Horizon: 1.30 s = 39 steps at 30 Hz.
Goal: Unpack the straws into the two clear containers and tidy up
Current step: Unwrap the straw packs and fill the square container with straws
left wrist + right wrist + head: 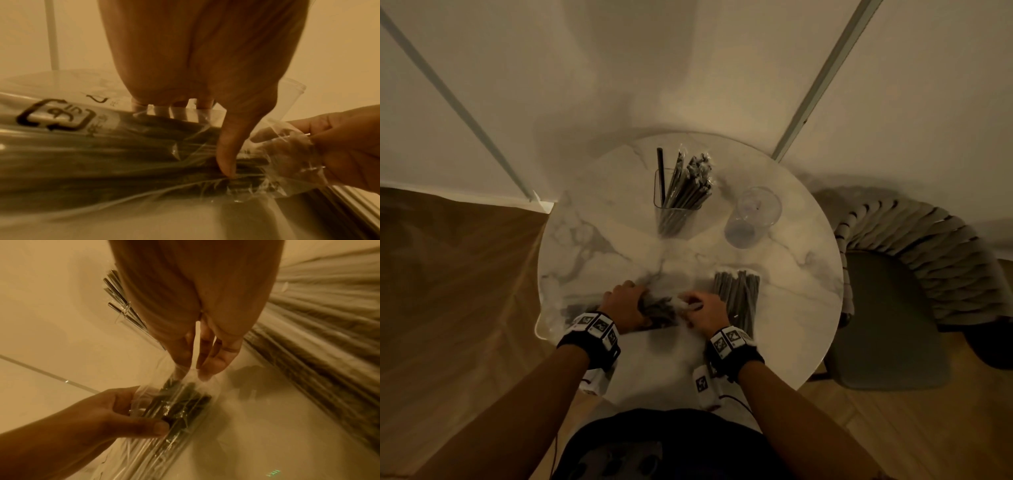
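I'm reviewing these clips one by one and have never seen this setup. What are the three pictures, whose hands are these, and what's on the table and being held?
No machine here: a person works with bare hands, wearing one camera on the head and one on each wrist. The head view looks down on a round marble table. The other two look along each hand at its fingers.

On the table stand a square clear container already holding straws and a round clear container that looks empty. A loose straw bundle lies near the right hand.

The left hand grips a plastic straw packet, thumb pressing on it. The right hand pinches the packet's open end, apparently pulling the wrapper open. To the right of the table stands a chair.
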### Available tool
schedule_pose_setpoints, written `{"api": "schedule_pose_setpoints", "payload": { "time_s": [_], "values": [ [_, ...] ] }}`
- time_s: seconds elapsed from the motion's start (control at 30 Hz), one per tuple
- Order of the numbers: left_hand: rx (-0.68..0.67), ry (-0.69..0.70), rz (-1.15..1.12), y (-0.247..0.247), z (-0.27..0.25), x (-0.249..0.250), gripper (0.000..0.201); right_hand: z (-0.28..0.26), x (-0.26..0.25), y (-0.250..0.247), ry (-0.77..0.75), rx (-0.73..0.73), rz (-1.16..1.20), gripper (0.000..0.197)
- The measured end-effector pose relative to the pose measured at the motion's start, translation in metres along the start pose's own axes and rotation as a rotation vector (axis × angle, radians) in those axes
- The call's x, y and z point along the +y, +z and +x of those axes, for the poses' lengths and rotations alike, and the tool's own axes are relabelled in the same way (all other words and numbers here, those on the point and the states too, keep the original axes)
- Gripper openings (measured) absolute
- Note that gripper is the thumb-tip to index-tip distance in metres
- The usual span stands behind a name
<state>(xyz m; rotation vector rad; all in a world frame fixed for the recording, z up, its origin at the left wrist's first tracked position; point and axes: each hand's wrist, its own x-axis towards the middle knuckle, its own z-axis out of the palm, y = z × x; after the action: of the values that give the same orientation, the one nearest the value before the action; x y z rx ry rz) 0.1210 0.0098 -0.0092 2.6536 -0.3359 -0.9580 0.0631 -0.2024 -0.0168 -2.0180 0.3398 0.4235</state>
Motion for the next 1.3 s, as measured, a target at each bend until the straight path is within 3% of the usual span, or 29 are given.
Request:
{"api": "schedule_pose_setpoints", "payload": {
  "time_s": [0.23, 0.43, 0.67, 0.83, 1.0, 1.3],
  "values": [
    [0.009, 0.036, -0.126, -0.005, -0.004, 0.008, 0.053, 0.001, -0.001, 0.001, -0.084, 0.051, -0.026, 0.041],
    [0.008, 0.045, -0.245, -0.008, -0.004, 0.015, 0.066, 0.001, 0.001, 0.008, -0.120, 0.088, -0.062, 0.032],
    [-0.049, 0.040, -0.219, -0.010, -0.006, 0.011, 0.075, 0.007, 0.007, 0.002, -0.077, 0.104, -0.082, 0.020],
    [-0.021, 0.044, -0.203, -0.010, -0.007, 0.010, 0.055, 0.011, 0.009, -0.006, -0.067, 0.115, -0.105, 0.022],
    [0.022, 0.064, -0.212, -0.009, -0.006, 0.015, 0.036, 0.007, 0.001, -0.006, -0.090, 0.016, -0.018, 0.035],
    [-0.019, 0.060, -0.216, -0.010, -0.008, 0.010, 0.036, 0.007, 0.007, -0.018, -0.168, 0.093, -0.043, 0.024]
  ]
}}
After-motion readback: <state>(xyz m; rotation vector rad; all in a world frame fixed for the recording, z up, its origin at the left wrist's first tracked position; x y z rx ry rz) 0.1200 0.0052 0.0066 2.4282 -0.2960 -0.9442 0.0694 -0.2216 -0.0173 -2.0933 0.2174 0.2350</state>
